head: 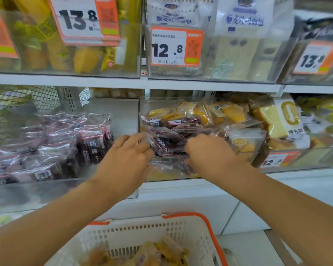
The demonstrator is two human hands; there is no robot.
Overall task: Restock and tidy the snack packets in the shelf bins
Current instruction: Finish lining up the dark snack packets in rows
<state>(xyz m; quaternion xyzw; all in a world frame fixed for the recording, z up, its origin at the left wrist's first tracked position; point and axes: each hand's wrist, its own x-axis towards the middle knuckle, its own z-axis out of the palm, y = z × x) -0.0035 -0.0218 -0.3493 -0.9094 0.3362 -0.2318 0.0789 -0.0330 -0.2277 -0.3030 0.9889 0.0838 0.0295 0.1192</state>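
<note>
Both my hands reach into the clear middle bin [161,177] on the lower shelf. My left hand [123,160] and my right hand [210,154] both grip a bunch of dark purple snack packets [167,139] at the bin's front left. Yellow cake packets [229,112] lie behind and to the right in the same bin. The clear bin to the left [123,116] holds several more purple packets [56,146]. How many packets each hand holds is hidden by the fingers.
A white basket with orange handles [181,231] stands below, with yellow packets [152,252] in it. The upper shelf carries bins with price tags 13.8 [79,20] and 12.8 [175,48]. More cake packets [283,120] fill the bin at right.
</note>
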